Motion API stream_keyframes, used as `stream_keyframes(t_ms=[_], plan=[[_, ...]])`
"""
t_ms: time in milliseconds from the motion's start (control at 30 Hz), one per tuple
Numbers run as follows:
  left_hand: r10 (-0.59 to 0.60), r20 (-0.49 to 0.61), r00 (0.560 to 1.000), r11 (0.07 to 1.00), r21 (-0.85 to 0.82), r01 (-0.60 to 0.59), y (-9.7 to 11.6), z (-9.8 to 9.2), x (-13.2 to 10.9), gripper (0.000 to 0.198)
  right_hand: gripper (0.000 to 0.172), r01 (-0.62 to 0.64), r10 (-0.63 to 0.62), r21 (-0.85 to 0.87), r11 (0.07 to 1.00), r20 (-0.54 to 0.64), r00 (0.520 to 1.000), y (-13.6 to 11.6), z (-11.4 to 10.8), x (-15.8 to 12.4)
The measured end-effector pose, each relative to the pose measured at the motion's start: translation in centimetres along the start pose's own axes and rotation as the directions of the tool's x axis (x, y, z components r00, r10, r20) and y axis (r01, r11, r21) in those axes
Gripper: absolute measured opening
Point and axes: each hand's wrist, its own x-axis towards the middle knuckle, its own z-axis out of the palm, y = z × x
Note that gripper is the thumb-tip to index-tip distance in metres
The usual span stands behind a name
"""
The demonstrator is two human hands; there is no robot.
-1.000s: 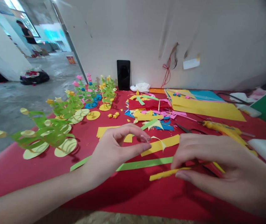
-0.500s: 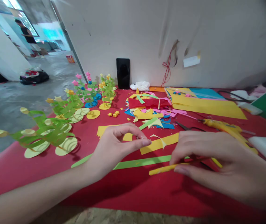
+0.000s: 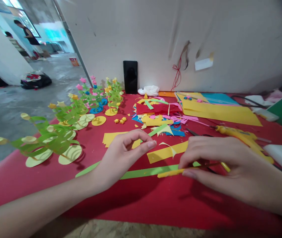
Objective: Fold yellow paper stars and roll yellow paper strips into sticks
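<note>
My right hand [image 3: 225, 165] pinches a narrow yellow paper roll [image 3: 169, 173] between thumb and fingers, its free end pointing left. Under that end, a long green paper strip [image 3: 141, 172] runs across the red tabletop [image 3: 136, 201]. My left hand [image 3: 128, 152] is raised over the same strip, with thumb and forefinger curled together. Whether anything tiny is between those fingertips cannot be made out. Behind the hands are a flat yellow paper strip [image 3: 164, 152] and a stack of yellow paper pieces [image 3: 111, 138], partly covered by my left hand.
Paper plants [image 3: 56, 132] on round bases line the left side. Paper scraps [image 3: 158, 120] are heaped mid-table, near small yellow stars [image 3: 120, 121]. A yellow glue gun [image 3: 237, 132] and scissors [image 3: 193, 133] lie at right. A phone [image 3: 130, 76] leans on the wall.
My right hand has tipped the yellow roll up slightly, so its end now overlaps the green strip. My left fingertips have drawn back a little to the left. A second person shows in the background.
</note>
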Motion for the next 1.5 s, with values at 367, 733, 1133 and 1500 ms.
stream_keyframes(t_ms=[367,733,1133,1500], plan=[[-0.013,-0.027,1.0,0.999,-0.038,0.012,-0.2,0.2,0.1,0.015,0.006,-0.039,0.039,0.023,0.999,0.017,0.999,0.1,-0.1,0.3],[-0.055,-0.042,0.998,0.997,-0.057,0.053,-0.3,0.4,0.3,0.01,0.003,-0.076,0.076,-0.002,0.997,-0.005,0.997,-0.3,-0.2,0.4],[-0.017,0.059,0.998,0.988,0.153,0.008,-0.5,-0.1,0.5,0.017,0.007,-0.067,0.065,-0.031,0.997,-0.055,0.996,0.4,0.0,0.6],[0.197,0.209,0.958,0.911,0.322,-0.258,-1.8,0.3,0.4,0.022,0.011,-0.208,0.209,0.045,0.977,-0.009,0.978,0.5,0.2,1.4]])
